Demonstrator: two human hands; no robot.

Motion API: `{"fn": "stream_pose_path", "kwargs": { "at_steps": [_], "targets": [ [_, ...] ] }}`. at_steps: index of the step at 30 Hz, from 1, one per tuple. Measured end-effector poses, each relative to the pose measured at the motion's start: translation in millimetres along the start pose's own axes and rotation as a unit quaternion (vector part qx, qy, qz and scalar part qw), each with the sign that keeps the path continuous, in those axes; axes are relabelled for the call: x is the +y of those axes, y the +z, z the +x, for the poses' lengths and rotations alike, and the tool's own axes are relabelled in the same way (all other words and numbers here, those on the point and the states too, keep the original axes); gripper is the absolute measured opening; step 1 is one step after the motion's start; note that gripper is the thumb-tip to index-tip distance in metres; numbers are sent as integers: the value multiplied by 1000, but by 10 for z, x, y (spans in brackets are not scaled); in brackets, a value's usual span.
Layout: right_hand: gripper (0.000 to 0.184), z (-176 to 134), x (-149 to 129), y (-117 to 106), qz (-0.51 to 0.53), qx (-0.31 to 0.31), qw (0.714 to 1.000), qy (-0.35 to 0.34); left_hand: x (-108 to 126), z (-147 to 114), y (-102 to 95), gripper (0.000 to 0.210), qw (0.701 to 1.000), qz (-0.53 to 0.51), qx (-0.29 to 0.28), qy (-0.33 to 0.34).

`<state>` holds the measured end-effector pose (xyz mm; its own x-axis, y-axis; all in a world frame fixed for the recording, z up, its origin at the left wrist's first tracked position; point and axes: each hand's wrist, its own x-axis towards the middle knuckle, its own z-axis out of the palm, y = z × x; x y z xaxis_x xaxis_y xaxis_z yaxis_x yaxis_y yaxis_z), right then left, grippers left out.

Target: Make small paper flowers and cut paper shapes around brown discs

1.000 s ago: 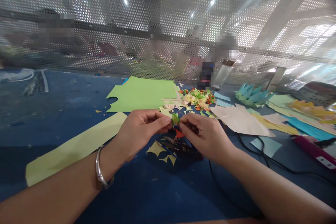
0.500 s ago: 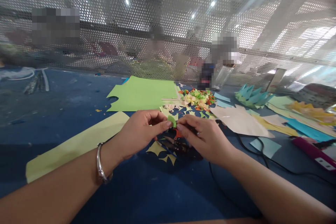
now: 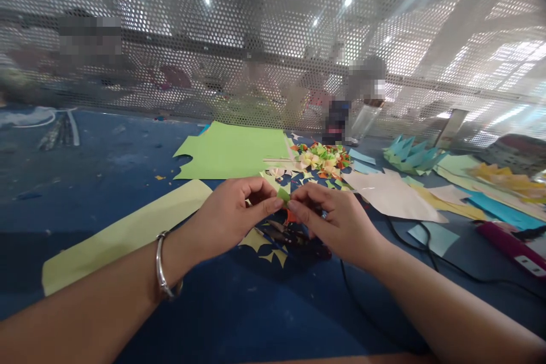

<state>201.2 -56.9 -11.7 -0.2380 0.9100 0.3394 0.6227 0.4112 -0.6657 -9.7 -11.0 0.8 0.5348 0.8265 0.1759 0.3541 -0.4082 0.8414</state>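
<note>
A small green paper piece (image 3: 283, 195) is pinched between the fingertips of both hands. My left hand (image 3: 241, 207), with a silver bangle at the wrist, holds it from the left between thumb and forefinger. From the right, the thumb and fingers of my right hand (image 3: 330, 213) close on its other edge. Below the hands lie dark scissors (image 3: 290, 236), partly hidden, and pale yellow paper offcuts (image 3: 275, 257). Just beyond the fingers is a heap of small folded paper flowers (image 3: 322, 159) in green, cream and orange.
A large green sheet (image 3: 234, 151) lies behind my left hand, and a long pale yellow sheet (image 3: 123, 239) beside that arm. On the right are a cream sheet (image 3: 392, 193), blue folded paper (image 3: 412, 153), a black cable (image 3: 464, 278) and a purple power strip (image 3: 507, 244). A perforated screen (image 3: 213, 45) stands behind.
The green paper piece has turned slightly between the fingertips and shows a different shape. Both hands stay in nearly the same place, the fingers shifting a little.
</note>
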Motion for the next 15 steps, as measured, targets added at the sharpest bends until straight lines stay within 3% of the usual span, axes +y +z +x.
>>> {"fn": "stream_pose_path", "kwargs": {
  "at_steps": [2, 5, 8, 11, 15],
  "targets": [
    [20, 7, 24, -17, -8, 5, 1000, 1, 1, -2, -57, 26, 1000, 12, -28, -5],
    [23, 30, 70, -59, -64, 14, 998, 12, 30, -26, -162, 27, 989, 56, -132, -35],
    [25, 63, 102, -101, -164, -19, 985, 57, 98, -65, -225, 27, 965, 136, -214, -69],
    [22, 82, 103, -125, -234, -62, 965, 101, 156, -89, -232, 26, 949, 201, -231, -79],
    [22, 78, 92, -134, -276, -76, 947, 144, 143, -91, -235, 28, 939, 219, -255, -70]
  ]
}}
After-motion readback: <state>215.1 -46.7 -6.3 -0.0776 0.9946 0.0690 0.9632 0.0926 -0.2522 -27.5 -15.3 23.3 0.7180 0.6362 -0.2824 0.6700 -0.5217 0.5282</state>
